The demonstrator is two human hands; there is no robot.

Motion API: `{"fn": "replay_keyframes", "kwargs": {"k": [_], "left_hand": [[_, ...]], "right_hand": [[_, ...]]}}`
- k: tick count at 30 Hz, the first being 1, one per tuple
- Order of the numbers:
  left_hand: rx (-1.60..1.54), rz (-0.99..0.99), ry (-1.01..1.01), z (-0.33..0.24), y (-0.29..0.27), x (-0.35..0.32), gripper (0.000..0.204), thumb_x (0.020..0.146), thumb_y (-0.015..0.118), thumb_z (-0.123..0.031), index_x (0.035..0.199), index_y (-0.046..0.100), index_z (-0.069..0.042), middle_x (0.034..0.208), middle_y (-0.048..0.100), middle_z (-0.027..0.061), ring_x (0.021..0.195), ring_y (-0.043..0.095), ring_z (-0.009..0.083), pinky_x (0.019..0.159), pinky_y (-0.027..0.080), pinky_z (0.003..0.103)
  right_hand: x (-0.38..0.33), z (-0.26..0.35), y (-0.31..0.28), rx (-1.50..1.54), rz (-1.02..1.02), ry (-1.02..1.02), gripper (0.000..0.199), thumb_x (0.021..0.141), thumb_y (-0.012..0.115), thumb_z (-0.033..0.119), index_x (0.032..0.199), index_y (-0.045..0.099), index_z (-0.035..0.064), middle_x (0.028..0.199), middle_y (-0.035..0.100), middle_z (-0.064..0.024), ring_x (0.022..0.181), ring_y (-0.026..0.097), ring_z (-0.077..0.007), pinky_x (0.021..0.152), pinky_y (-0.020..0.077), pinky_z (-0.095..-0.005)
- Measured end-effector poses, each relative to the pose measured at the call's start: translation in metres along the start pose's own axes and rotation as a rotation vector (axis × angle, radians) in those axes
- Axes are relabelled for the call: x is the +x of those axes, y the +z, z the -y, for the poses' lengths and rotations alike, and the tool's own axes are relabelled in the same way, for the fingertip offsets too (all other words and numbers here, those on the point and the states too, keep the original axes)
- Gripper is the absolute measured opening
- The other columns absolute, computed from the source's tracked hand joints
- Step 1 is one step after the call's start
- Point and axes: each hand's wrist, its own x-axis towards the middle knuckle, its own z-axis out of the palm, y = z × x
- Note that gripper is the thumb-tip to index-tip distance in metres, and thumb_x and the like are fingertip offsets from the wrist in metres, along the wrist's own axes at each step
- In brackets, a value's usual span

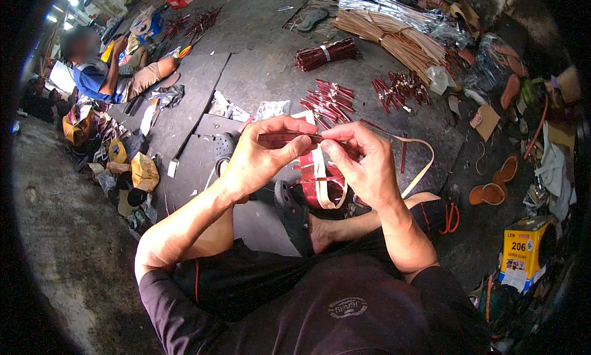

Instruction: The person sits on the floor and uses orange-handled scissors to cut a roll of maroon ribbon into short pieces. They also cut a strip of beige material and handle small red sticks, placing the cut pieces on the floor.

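In front of my chest, my left hand (pixel 268 149) pinches a narrow dark red strap (pixel 280 138) between thumb and fingers. My right hand (pixel 363 161) pinches the strap's other end, its fingertips close to those of the left. A cream strip (pixel 425 147) curves out to the right from behind my right hand. Below the hands, dark red straps and a cream band (pixel 320 183) lie by my feet in dark clogs. Just beyond the hands is a loose pile of short dark red straps (pixel 326 99); a smaller pile (pixel 400 90) lies to its right.
A tied bundle of dark red strips (pixel 326 53) and long tan strips (pixel 388 38) lie farther off. Red-handled scissors (pixel 450 218), brown sandals (pixel 492 189) and a yellow can (pixel 523 250) are at right. Another person (pixel 111 75) sits at far left, near crumpled bags (pixel 144 171).
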Motion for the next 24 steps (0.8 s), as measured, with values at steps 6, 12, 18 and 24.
{"fn": "replay_keyframes", "kwargs": {"k": [6, 12, 18, 24], "left_hand": [[0.094, -0.052, 0.12, -0.001, 0.006, -0.004, 0.018, 0.092, 0.064, -0.002, 0.109, 0.066, 0.002, 0.106, 0.069, 0.0073, 0.095, 0.066, 0.0114, 0.089, 0.053, 0.026], [0.226, -0.074, 0.231, -0.006, 0.011, -0.006, 0.017, 0.09, 0.064, 0.002, 0.107, 0.064, 0.003, 0.104, 0.069, 0.0084, 0.097, 0.066, 0.0125, 0.09, 0.053, 0.027], [0.358, -0.086, 0.382, -0.004, 0.014, -0.007, 0.018, 0.088, 0.064, 0.004, 0.106, 0.063, 0.003, 0.105, 0.069, 0.0101, 0.1, 0.067, 0.0152, 0.092, 0.054, 0.029], [0.502, -0.165, 0.461, -0.003, 0.015, -0.004, 0.016, 0.086, 0.067, 0.001, 0.102, 0.067, 0.001, 0.097, 0.071, 0.0093, 0.091, 0.069, 0.0154, 0.079, 0.055, 0.029]], "right_hand": [[0.0, 0.007, 0.002, -0.093, -0.043, -0.001, 0.021, 0.085, 0.074, 0.008, 0.103, 0.064, 0.0034, 0.095, 0.069, -0.0122, 0.081, 0.069, -0.0227, 0.067, 0.0539, -0.0345], [0.005, 0.022, -0.002, -0.576, -0.164, -0.318, 0.027, 0.078, 0.077, 0.018, 0.102, 0.066, 0.0095, 0.091, 0.064, -0.0086, 0.085, 0.063, -0.027, 0.084, 0.0448, -0.0432], [0.011, 0.013, -0.003, -0.498, -0.041, -0.459, 0.027, 0.078, 0.075, 0.02, 0.099, 0.064, 0.008, 0.091, 0.064, -0.0057, 0.087, 0.061, -0.0258, 0.09, 0.0387, -0.0428], [0.009, 0.007, 0.004, -0.311, -0.036, -0.282, 0.021, 0.082, 0.072, 0.013, 0.099, 0.062, 0.0063, 0.09, 0.066, -0.0085, 0.086, 0.063, -0.0269, 0.084, 0.0427, -0.0385]]}}
